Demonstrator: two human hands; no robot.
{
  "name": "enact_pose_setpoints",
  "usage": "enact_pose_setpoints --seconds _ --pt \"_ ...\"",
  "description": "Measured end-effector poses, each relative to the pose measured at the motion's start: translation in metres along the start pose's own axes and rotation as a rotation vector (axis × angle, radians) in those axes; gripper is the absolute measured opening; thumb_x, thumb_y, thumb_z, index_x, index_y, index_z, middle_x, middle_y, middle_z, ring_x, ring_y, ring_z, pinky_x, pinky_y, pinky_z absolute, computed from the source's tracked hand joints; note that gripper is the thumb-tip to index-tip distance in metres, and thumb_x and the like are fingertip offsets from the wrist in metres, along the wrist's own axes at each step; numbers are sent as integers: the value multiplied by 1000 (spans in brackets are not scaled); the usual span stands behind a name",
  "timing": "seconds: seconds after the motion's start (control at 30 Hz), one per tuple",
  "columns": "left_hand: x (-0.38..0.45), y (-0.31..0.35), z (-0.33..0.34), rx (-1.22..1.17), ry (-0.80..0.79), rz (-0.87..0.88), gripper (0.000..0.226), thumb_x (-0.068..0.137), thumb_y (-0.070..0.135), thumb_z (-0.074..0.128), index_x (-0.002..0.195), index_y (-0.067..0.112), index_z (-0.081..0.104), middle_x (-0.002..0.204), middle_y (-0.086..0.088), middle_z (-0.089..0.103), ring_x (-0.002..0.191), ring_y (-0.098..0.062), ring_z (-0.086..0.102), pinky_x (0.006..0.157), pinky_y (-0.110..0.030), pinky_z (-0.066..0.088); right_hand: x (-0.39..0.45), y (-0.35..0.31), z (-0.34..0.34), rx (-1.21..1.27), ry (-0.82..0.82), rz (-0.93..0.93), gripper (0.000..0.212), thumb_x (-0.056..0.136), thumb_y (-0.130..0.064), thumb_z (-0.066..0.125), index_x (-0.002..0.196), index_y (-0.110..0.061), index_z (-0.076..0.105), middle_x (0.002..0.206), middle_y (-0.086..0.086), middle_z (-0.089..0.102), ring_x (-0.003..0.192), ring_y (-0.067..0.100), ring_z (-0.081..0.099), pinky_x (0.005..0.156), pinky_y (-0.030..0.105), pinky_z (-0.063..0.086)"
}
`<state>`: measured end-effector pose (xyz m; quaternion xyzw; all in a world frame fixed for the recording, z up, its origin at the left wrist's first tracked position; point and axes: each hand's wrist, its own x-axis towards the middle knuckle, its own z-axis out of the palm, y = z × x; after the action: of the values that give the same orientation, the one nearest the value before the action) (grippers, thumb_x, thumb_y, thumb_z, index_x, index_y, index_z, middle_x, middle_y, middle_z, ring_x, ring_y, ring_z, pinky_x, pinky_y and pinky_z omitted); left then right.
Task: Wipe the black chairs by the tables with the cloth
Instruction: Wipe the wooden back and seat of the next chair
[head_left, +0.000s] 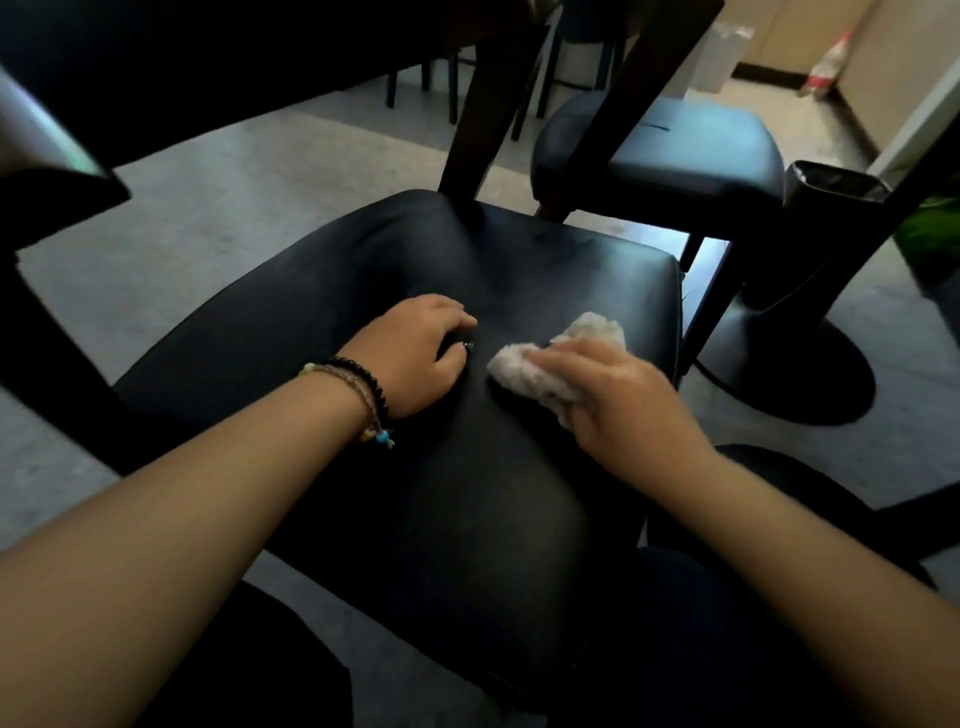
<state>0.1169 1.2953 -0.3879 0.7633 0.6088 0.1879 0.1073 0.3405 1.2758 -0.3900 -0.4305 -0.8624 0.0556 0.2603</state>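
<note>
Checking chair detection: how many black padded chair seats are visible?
2. Near seat under both hands, the right hand pressing the cloth on it; second seat behind it to the right. Dark legs farther back may belong to more chairs.

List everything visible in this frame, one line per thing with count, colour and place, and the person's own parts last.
Padded black chair seat: one, black, centre, under both hands.
Fluffy cream cloth: one, off-white, on the seat's right part, under the right hand.
Second padded chair seat: one, dark blue-black, upper right, behind the first.
Round black table base: one, black, on the floor at right.
Black waste bin with liner: one, black, right, beside the table base.
Grey floor: one, grey, all around.
Beaded bracelets: several, black and tan, on the left wrist.
Left hand: one, fingers curled, resting on the seat.
Right hand: one, pressing the cloth on the seat.
</note>
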Motion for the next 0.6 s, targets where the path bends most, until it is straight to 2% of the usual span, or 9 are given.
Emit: enact_pose_setpoints --seconds 0.07,0.13,0.2,0.37,0.53,0.6 --pt "20 -2 3 57 17 -23 38 95 26 51 130 14 59 142 -1 50 134 -18 41 112 -34 32 36 36 4 -93 1 141 40 88 -17 57 127 -22 65 126 6 62 113 32 58 91 41 50" --pt "39 -1 8 86 28 -51 40 95 28 49 129 10 58 140 -4 52 131 -21 44 108 -39 37 74 64 14 -162 11 286 38 91 -17 59 129 -24 63 126 6 60 116 32 54 90 37 44" --pt "53 1 17 122 17 -83 43 95 32 48 132 12 56 138 -4 53 127 -23 47 104 -39 41 101 79 27 -209 23 355 36 90 -15 58 126 -21 63 124 9 59 113 34 54 88 38 43" --pt "54 0 35 223 150 -82 41 91 41 45 119 20 66 121 2 64 108 -20 59 81 -35 52 146 103 43 -296 44 392 34 89 -17 59 124 -21 61 122 12 57 110 40 53 86 41 42" --pt "52 -1 37 185 210 -74 45 88 40 43 120 19 67 120 3 66 108 -18 61 81 -33 51 198 117 54 -143 48 372 47 88 -16 60 134 -15 49 129 15 50 115 39 51 88 43 44" --pt "50 0 37 162 210 -86 47 85 41 42 118 19 67 119 3 66 107 -17 61 82 -33 52 223 116 66 -90 20 325 43 90 -10 55 132 -15 47 128 16 49 115 38 51 87 41 43"
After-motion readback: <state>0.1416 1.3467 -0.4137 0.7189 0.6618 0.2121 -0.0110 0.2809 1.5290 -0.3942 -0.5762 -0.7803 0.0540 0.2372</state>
